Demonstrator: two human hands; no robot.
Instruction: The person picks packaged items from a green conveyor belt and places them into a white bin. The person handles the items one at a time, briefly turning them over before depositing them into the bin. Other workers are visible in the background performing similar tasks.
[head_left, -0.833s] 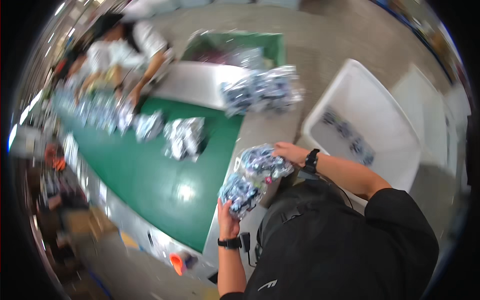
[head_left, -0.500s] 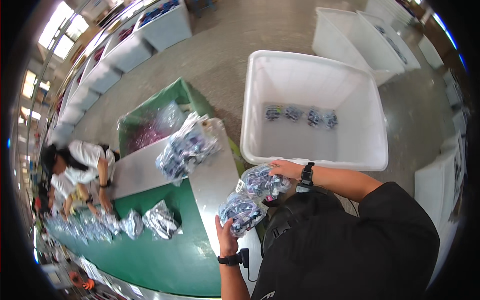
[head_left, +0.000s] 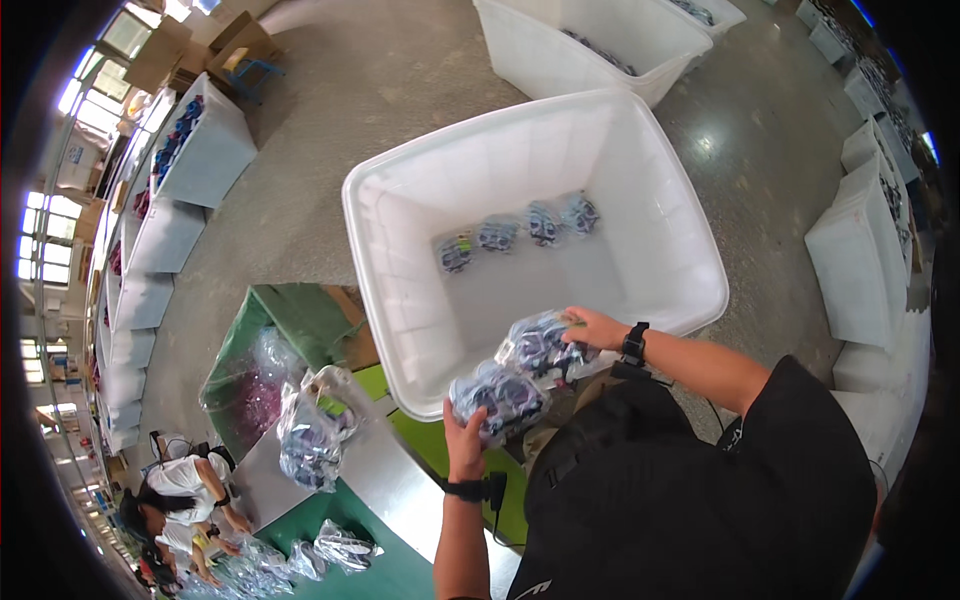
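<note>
My left hand (head_left: 466,442) is closed on a clear plastic bag (head_left: 503,398) packed with blue and purple patterned items. A similar clear bag (head_left: 540,345) is in the grip of my right hand (head_left: 596,329), with my fingers over its top. The two bags touch each other, and what exactly is inside them I cannot make out. Both are at the near rim of a large white plastic bin (head_left: 660,170). Several like bags (head_left: 497,234) lie in a row on the bin's floor.
At left, a metal-edged table (head_left: 390,480) with a green surface bears more bags (head_left: 315,430). A green-lined container (head_left: 300,310) stands behind it. Co-workers (head_left: 190,490) handle bags at lower left. More white bins (head_left: 600,45) stand at the back and along both sides.
My view and body have turned right, away from the table. Both bags have gone from beside the table to the bin's near rim, still in my hands.
</note>
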